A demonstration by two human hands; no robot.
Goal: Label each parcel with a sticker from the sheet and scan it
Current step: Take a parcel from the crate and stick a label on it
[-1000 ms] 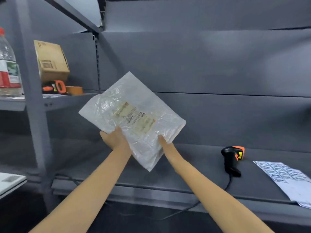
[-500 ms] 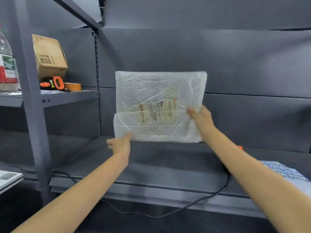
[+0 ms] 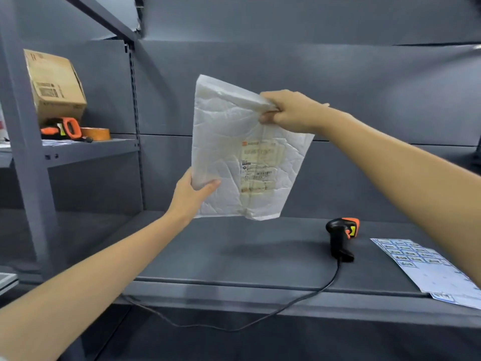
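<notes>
A white padded parcel (image 3: 234, 152) hangs upright in the air in front of the grey shelving, held by both hands above the lower shelf (image 3: 234, 256). The right hand (image 3: 289, 110) has its grip closed on the parcel's upper right corner, fingers curled and pinching the crumpled edge so the top folds over slightly. The left hand (image 3: 190, 194) grips the lower left edge, thumb lying across the front face and the other fingers hidden behind. A shipping label (image 3: 257, 168) with printed lines and a barcode sits on the lower right part of the facing side (its text is too blurred to read). Below and to the right, a black barcode scanner (image 3: 339, 238) with an orange head stands on the lower shelf, its cable (image 3: 260, 321) trailing over the front edge and drooping to the left. Just right of the scanner lies the sticker sheet (image 3: 421, 267), flat, with rows of small blue-bordered stickers, its far end running under the right forearm and out of view. On the upper left shelf (image 3: 88, 152) a cardboard box (image 3: 54, 84) sits tilted, with an orange and black tool (image 3: 62, 127) and a roll of brown tape (image 3: 95, 133) in front of it.
</notes>
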